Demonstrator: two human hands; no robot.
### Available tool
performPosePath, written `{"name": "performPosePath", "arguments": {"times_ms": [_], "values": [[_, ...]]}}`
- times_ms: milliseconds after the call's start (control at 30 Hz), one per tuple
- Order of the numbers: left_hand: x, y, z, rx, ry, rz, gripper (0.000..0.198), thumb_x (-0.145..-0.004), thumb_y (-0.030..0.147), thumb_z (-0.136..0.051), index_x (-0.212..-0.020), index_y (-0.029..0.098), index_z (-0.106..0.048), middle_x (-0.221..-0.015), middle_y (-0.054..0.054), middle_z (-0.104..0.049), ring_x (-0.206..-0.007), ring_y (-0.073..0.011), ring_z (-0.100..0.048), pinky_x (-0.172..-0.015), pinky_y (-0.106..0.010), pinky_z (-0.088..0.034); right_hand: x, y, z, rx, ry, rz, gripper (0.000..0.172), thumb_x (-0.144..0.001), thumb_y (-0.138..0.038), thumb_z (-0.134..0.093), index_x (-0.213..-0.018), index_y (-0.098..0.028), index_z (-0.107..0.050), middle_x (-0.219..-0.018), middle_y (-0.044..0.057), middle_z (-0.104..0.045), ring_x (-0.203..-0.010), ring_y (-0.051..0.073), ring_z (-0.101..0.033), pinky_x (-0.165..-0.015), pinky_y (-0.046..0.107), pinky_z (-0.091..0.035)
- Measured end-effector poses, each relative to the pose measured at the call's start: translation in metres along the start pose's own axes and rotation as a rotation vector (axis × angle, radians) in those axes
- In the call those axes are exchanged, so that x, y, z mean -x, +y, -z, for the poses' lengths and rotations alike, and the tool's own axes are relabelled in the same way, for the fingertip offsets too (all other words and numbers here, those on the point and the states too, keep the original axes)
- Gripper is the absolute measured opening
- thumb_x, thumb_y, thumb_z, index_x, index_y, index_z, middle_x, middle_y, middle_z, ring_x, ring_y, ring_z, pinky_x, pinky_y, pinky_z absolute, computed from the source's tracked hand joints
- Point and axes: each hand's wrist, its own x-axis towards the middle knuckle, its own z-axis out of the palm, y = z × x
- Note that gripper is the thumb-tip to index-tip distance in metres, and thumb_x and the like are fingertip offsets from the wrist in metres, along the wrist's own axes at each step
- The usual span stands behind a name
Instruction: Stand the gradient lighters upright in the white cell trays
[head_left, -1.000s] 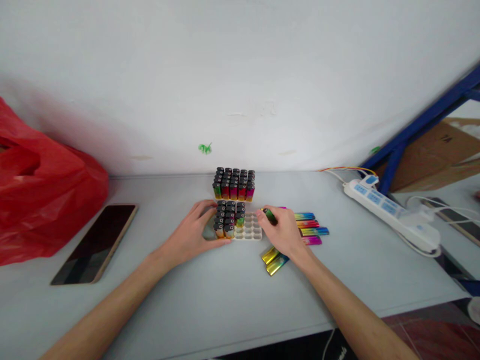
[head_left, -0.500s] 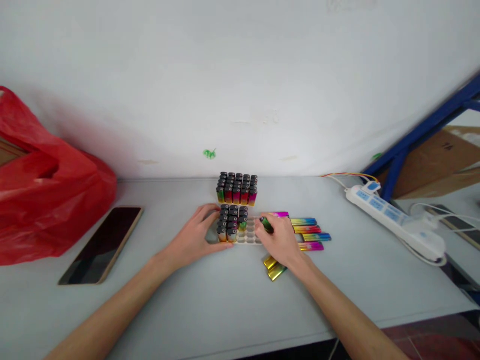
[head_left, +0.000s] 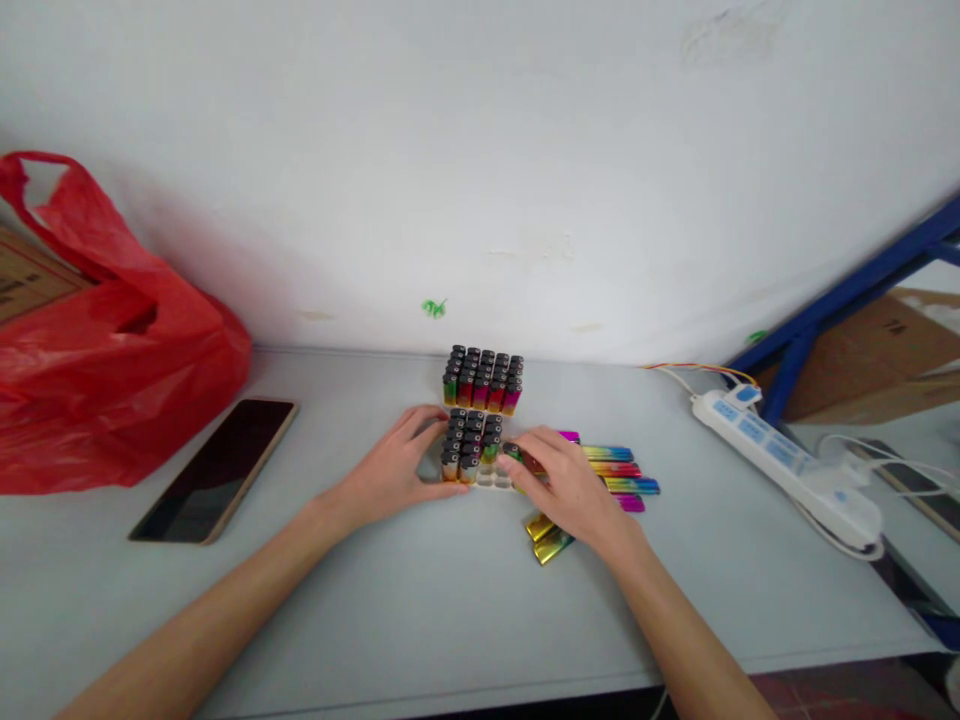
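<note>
Several upright lighters with black tops (head_left: 472, 440) stand in the left part of a pale tray with round pockets (head_left: 486, 478). My left hand (head_left: 397, 465) holds the tray's left end, fingers behind and thumb along the front edge. Over the tray's right part, my right hand (head_left: 559, 480) is closed on a green lighter (head_left: 511, 452), its black top uppermost. Behind the tray stands a block of upright lighters (head_left: 484, 380). Shiny multicoloured lighters (head_left: 619, 470) lie flat to the right of my right hand, and gold ones (head_left: 551, 545) lie below it.
On the left are a red plastic bag (head_left: 127, 350) and a dark phone (head_left: 217, 470). A white power strip (head_left: 780, 465) with cables lies on the right, near a blue metal frame (head_left: 799, 355) and a cardboard box (head_left: 877, 350). The wall rises behind the table.
My right hand has brought the green lighter slightly left, from a tilted position to nearly upright over the tray. The whole view has shifted a little; my left hand keeps its place at the tray.
</note>
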Motion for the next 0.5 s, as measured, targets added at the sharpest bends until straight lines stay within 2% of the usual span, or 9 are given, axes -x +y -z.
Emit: {"name": "performPosePath", "arguments": {"times_ms": [100,233,400,500], "values": [[0.000,0.000,0.000,-0.004,-0.010,0.002,0.074,-0.085,0.071,-0.088,-0.134,0.019,-0.071,-0.147,-0.018,-0.065,-0.140,-0.0399,-0.063,-0.124,-0.059,-0.054,-0.001,0.003,-0.001,-0.069,0.004,-0.105,0.042,-0.116,-0.046,-0.057,-0.081,-0.023,-0.061,-0.073,0.000,-0.067,-0.069,0.019,-0.063,-0.069,0.031,-0.045],[-0.001,0.001,0.000,0.006,-0.017,0.013,0.074,-0.084,0.070,-0.089,-0.136,0.020,-0.070,-0.147,-0.018,-0.065,-0.140,-0.0401,-0.063,-0.124,-0.061,-0.054,-0.001,0.004,-0.001,-0.085,-0.032,-0.086,0.032,-0.116,-0.042,-0.058,-0.095,-0.022,-0.070,-0.084,0.002,-0.077,-0.077,0.020,-0.071,-0.072,0.030,-0.047],[-0.001,0.003,0.001,0.025,-0.021,0.024,0.074,-0.084,0.067,-0.090,-0.139,0.022,-0.069,-0.148,-0.017,-0.065,-0.142,-0.0398,-0.062,-0.124,-0.061,-0.053,-0.002,0.001,-0.004,0.120,-0.135,0.064,0.021,-0.116,-0.038,-0.061,-0.114,-0.020,-0.071,-0.105,0.006,-0.082,-0.091,0.023,-0.076,-0.082,0.032,-0.051],[-0.001,0.003,0.002,0.026,-0.021,0.023,0.073,-0.084,0.067,-0.090,-0.139,0.022,-0.069,-0.147,-0.017,-0.065,-0.141,-0.0395,-0.062,-0.125,-0.060,-0.053,-0.005,-0.002,-0.011,0.341,-0.135,0.030,0.031,-0.114,-0.045,-0.062,-0.103,-0.019,-0.074,-0.092,0.008,-0.081,-0.083,0.025,-0.075,-0.083,0.036,-0.048]]}}
